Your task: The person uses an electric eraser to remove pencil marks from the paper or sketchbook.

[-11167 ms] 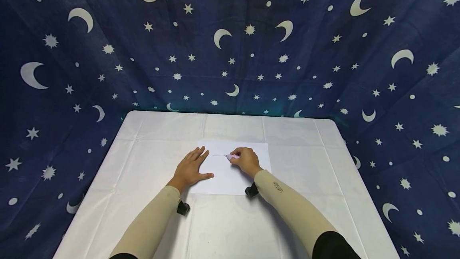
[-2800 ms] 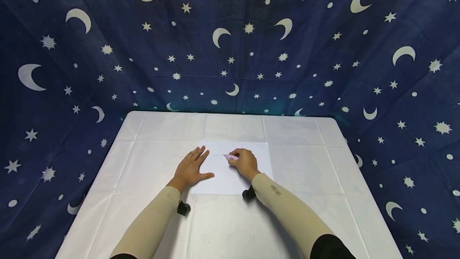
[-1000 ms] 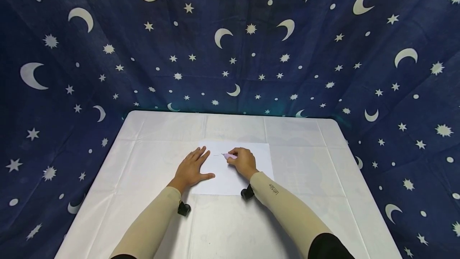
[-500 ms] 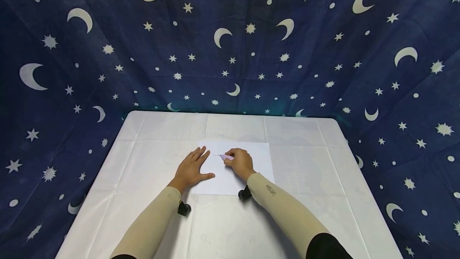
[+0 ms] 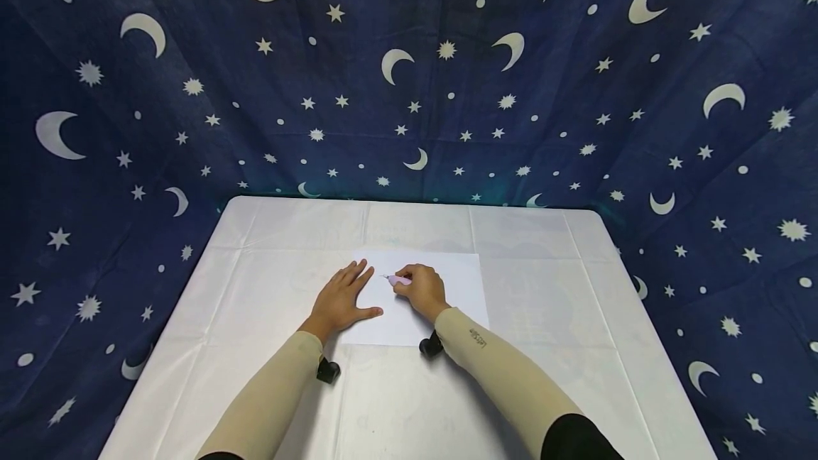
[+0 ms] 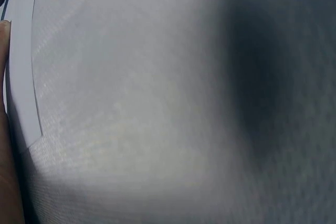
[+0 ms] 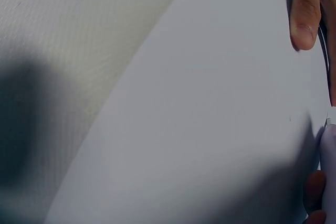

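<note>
A white sheet of paper (image 5: 460, 279) lies flat at the middle of the table. My left hand (image 5: 337, 301) rests flat on its left side, fingers and thumb spread. My right hand (image 5: 424, 291) pinches a thick-bodied lilac pen (image 5: 400, 280) between thumb and fingertips, with its narrow tip pointing left, right at the paper. A short thin dark line (image 5: 382, 276) shows just left of the tip. In the right wrist view the pen (image 7: 329, 166) is cut off by the frame edge, beside the right hand's fingertips (image 7: 315, 184). The left thumb (image 6: 4, 77) edges into the left wrist view.
The table (image 5: 268, 233) wears a white cloth with fold creases. Behind and beside it hangs a dark blue curtain (image 5: 358, 34) with moons and stars. Small black wrist cameras (image 5: 329, 371) sit under both wrists, above beige sleeves (image 5: 271, 389).
My right hand has slid the pen leftward, nearer the left hand. The visible dark line is shorter than in the oldest frame. My left hand has stayed in place.
</note>
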A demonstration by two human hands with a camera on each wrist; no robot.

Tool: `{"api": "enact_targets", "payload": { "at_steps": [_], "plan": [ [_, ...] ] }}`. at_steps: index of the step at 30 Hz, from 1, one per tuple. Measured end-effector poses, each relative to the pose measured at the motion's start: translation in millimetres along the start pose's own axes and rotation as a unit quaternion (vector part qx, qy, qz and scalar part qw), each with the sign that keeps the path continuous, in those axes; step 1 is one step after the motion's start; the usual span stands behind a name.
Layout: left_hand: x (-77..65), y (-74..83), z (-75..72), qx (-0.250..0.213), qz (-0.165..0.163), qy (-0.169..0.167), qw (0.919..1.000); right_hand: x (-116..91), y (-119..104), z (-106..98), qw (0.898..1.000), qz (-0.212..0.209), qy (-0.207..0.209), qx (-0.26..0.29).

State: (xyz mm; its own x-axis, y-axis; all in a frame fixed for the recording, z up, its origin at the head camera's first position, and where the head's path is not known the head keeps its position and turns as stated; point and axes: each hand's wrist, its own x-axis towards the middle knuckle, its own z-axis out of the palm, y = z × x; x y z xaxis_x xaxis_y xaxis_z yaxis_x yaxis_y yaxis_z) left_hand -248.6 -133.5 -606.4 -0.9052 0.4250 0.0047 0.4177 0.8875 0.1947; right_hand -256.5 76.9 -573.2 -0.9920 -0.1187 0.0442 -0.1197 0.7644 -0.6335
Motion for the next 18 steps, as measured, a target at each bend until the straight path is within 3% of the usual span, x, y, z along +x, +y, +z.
{"api": "enact_targets", "payload": {
  "at_steps": [18],
  "plan": [
    [0.1,1.1,-0.2,-0.009,0.001,0.011,0.9999,-1.1,1.8,-8.0,1.000,0.018,0.004,0.002]
  ]
}}
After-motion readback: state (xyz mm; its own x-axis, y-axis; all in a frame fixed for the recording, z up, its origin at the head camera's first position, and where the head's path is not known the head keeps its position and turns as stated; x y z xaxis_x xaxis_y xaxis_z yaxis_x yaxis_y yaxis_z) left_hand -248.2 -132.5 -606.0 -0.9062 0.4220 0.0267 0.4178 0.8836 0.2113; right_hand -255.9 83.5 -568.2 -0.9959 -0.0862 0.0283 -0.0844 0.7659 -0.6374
